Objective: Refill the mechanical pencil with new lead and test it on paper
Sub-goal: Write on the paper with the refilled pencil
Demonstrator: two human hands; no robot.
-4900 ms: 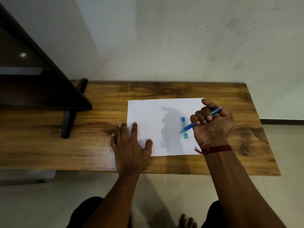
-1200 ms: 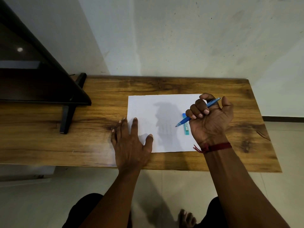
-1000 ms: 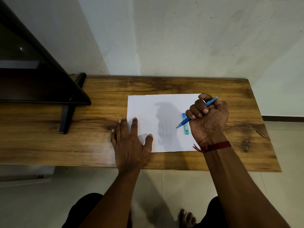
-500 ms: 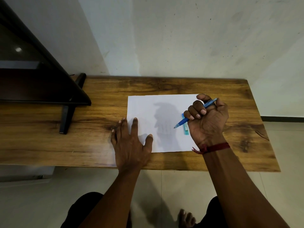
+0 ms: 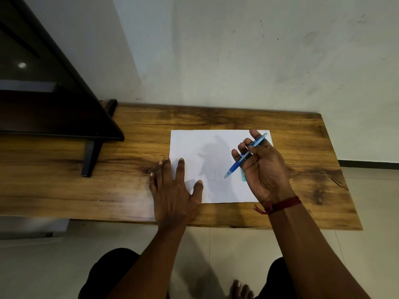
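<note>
A white sheet of paper (image 5: 207, 147) lies on the wooden table (image 5: 302, 143). My right hand (image 5: 263, 169) holds a blue mechanical pencil (image 5: 244, 157) among its fingers, tip pointing down-left just above the paper. A teal lead case (image 5: 243, 176) lies on the sheet, mostly hidden under my right hand. My left hand (image 5: 174, 190) rests flat with straight fingers on the paper's near left corner and the table.
A dark slanted stand with a black leg (image 5: 90, 156) occupies the table's left part. A pale wall rises right behind the table. My knees and a foot (image 5: 239, 288) show below the table's near edge over a tiled floor.
My right hand has loosened from a fist with the thumb on the pencil's end to a freer hold, and the pencil tip has dropped closer to the paper. My left hand stays put.
</note>
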